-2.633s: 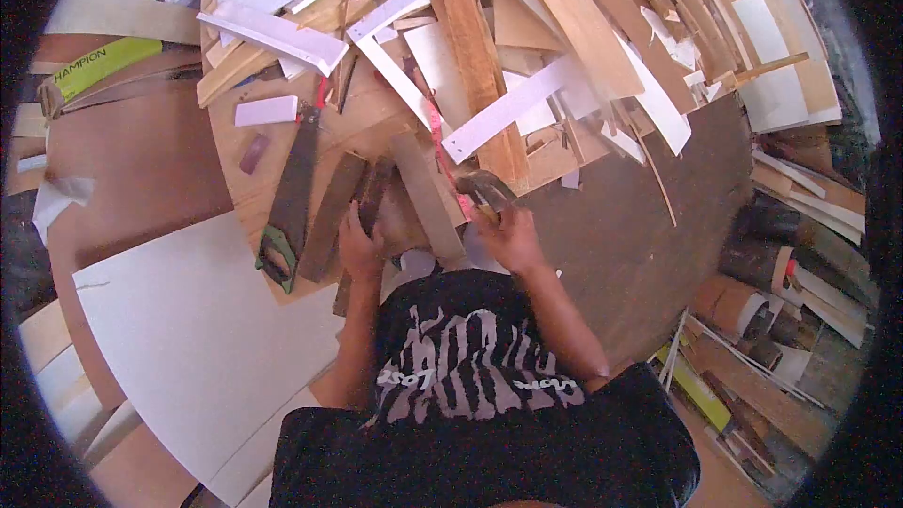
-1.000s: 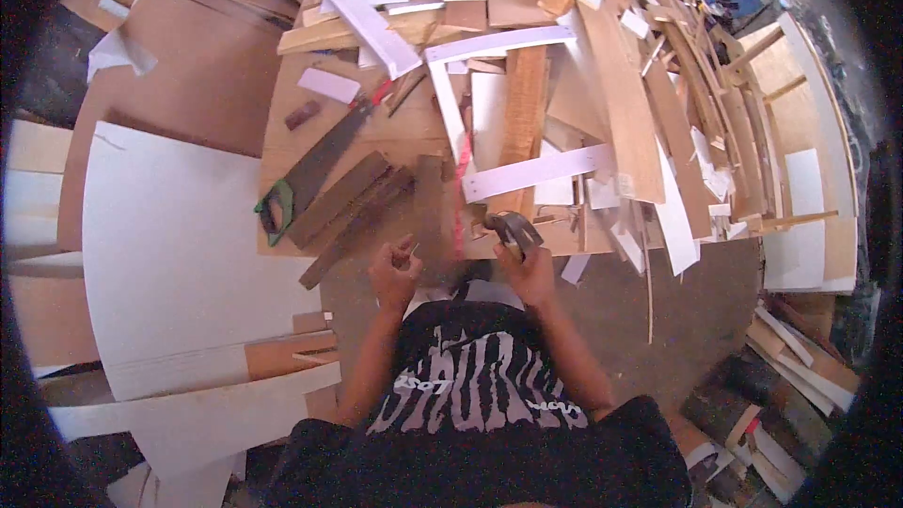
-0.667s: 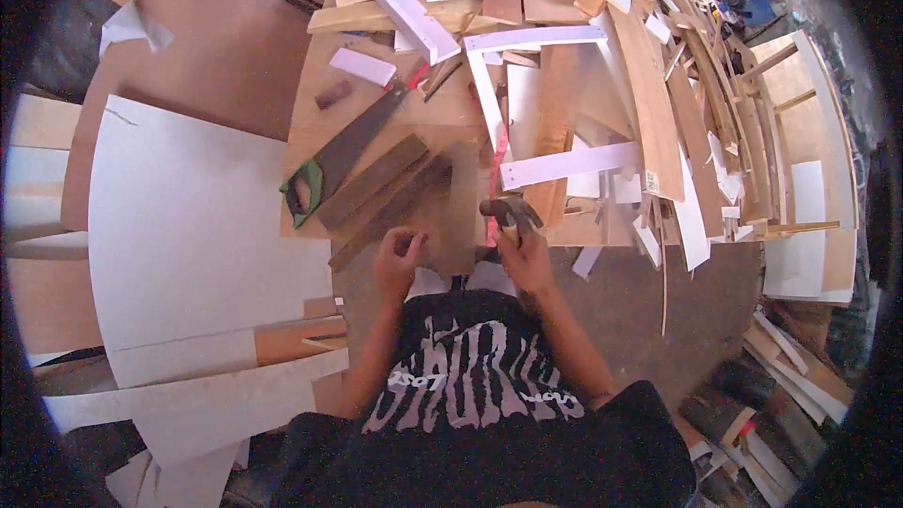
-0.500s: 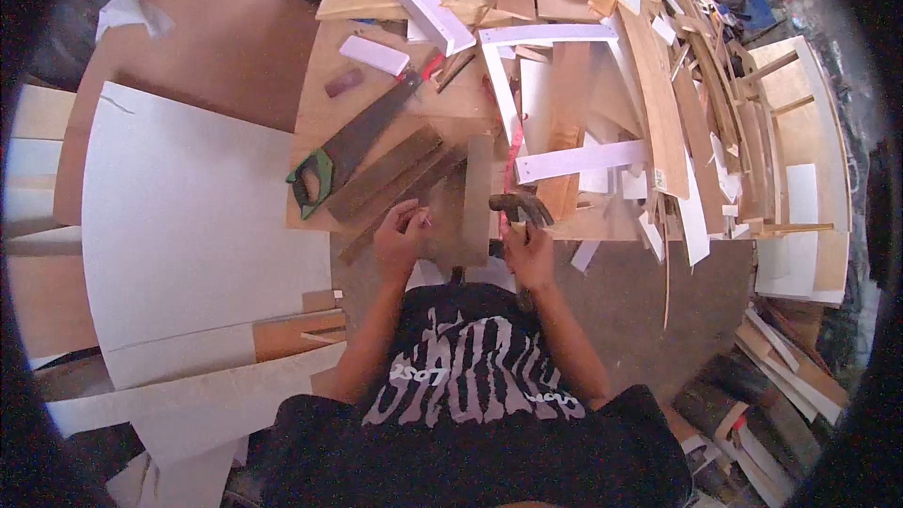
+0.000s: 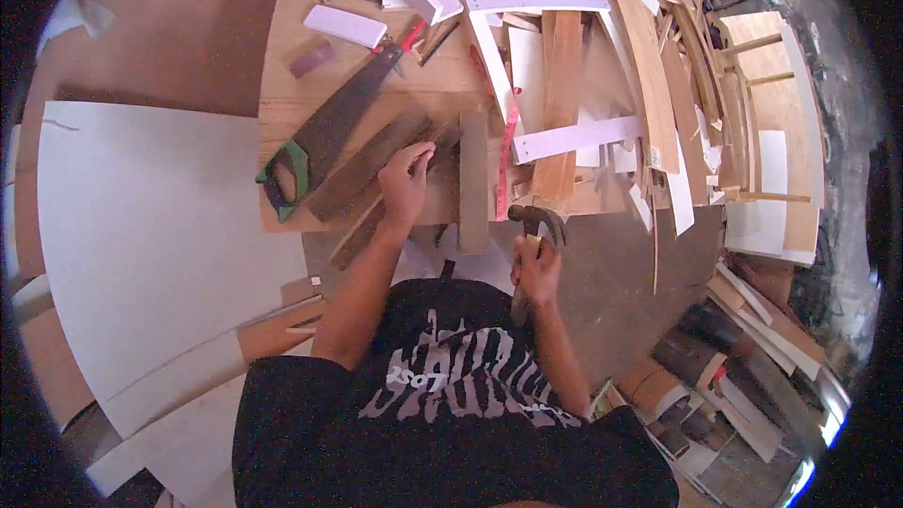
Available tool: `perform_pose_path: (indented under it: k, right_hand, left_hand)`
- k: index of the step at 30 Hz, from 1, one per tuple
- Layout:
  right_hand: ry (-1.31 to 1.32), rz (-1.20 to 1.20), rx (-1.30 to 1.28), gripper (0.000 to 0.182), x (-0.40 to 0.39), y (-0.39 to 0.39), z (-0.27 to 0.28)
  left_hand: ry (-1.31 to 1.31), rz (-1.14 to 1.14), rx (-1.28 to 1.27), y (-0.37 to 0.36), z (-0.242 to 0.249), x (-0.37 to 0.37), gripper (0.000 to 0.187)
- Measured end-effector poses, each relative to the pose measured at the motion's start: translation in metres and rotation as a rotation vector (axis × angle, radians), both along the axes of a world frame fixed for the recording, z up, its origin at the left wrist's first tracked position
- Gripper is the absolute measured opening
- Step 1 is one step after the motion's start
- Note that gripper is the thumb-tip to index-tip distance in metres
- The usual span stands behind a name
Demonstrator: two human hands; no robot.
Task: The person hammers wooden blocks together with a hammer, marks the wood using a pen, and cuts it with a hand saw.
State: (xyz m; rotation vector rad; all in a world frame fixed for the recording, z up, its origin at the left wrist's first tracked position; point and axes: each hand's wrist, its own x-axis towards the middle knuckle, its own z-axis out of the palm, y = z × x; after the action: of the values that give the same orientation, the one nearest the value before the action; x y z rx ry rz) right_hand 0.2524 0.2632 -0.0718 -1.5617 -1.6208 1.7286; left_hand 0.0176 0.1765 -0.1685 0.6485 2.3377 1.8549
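The right hand (image 5: 537, 273) gripped a hammer (image 5: 532, 217) near the table (image 5: 433, 85) edge, while the left hand (image 5: 404, 181), fingertips pinched around nothing discernible, reached over brown boards (image 5: 362, 169), seemingly a positioning step calling for steady placement.

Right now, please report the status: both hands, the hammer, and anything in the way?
Right hand closed on claw hammer. Left hand pinched over brown wood strips, contents unclear. Handsaw close by, left of the strips.

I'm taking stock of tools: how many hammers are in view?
1: the hammer in the right hand. More could be hidden under the scrap wood.
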Motion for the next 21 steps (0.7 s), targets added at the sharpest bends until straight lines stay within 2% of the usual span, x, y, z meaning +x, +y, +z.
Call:
perform_pose_path:
  k: [2,6,8,9,11,14,17,20,21]
  right_hand:
    - [-0.025,0.010,-0.014,0.023,-0.006,0.014,-0.001]
    - [0.016,0.069,0.000,0.021,-0.019,0.043,-0.014]
    - [-0.003,0.117,0.002,0.021,-0.023,0.063,-0.024]
    - [0.033,0.164,-0.031,0.020,-0.025,0.071,-0.031]
    - [0.072,0.197,-0.071,0.020,-0.034,0.084,-0.039]
    - [0.087,0.338,0.005,0.020,-0.044,0.101,-0.048]
    - [0.039,0.444,0.145,0.020,-0.054,0.113,-0.068]
    - [0.065,0.455,0.049,0.020,-0.073,0.116,-0.046]
    - [0.032,0.457,-0.010,0.020,-0.077,0.118,-0.043]
  left_hand:
    - [0.103,0.014,-0.046,0.008,-0.010,-0.001,0.014]
    - [0.082,0.072,-0.098,0.017,-0.022,0.005,0.015]
    - [0.477,0.133,-0.227,0.021,-0.029,0.001,0.015]
    - [0.478,0.140,-0.241,0.024,-0.030,0.003,0.015]
    - [0.228,0.218,-0.216,0.028,-0.025,0.007,0.016]
    - [0.127,0.229,-0.330,0.028,-0.027,0.013,0.017]
    - [0.111,0.243,-0.320,0.029,-0.024,0.009,0.017]
    - [-0.022,0.294,-0.312,0.037,0.008,-0.003,0.018]
    - [-0.025,0.307,-0.317,0.036,0.003,0.000,0.018]
